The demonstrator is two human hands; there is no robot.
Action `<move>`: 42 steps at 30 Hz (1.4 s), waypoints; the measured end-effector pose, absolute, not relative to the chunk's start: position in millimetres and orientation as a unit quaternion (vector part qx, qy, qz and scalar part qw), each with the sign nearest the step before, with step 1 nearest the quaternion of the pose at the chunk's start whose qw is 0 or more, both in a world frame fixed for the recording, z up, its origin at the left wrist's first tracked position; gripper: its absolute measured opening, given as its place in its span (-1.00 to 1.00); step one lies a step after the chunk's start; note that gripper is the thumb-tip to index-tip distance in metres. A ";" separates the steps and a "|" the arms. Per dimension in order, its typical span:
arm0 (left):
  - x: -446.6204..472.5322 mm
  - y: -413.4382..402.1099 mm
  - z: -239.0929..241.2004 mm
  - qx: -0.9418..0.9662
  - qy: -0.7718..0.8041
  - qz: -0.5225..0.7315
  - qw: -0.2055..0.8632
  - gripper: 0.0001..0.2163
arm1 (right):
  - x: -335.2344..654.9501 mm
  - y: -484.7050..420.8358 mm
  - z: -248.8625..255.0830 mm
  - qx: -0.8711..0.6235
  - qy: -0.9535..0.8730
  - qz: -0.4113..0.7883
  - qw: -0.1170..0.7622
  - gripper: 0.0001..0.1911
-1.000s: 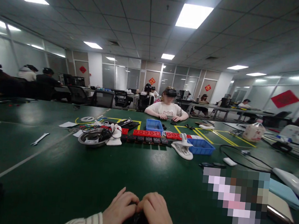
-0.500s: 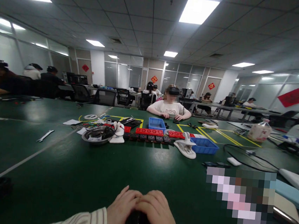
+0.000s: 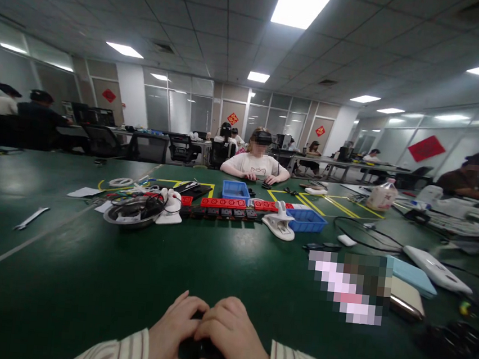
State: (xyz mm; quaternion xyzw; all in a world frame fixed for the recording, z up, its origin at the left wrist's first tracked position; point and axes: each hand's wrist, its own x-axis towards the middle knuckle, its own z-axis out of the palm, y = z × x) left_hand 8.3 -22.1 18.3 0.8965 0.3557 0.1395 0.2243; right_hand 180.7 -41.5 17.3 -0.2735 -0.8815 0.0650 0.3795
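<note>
Two hands meet at the very bottom of the view, just above the green table. The left hand and the right hand are both curled tight around a small black object, with their fingers touching over it. Only a dark sliver shows between the palms, so what it is cannot be made out. The striped sleeves are cut off by the lower edge.

Well apart from the hands, mid-table, a metal bowl holds tangled dark cables. Beside it lies a row of red blocks, then a white clamp-like tool next to a blue bin. A wrench lies alone at the left. A blurred patch hides whatever lies at the right. A person in a white shirt sits across the table.
</note>
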 end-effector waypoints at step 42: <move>2.4 -16.2 3.2 0.890 0.349 0.205 0.211 -0.56 | 184.6 -36.7 14.0 -0.376 -0.820 0.080 0.424 -0.47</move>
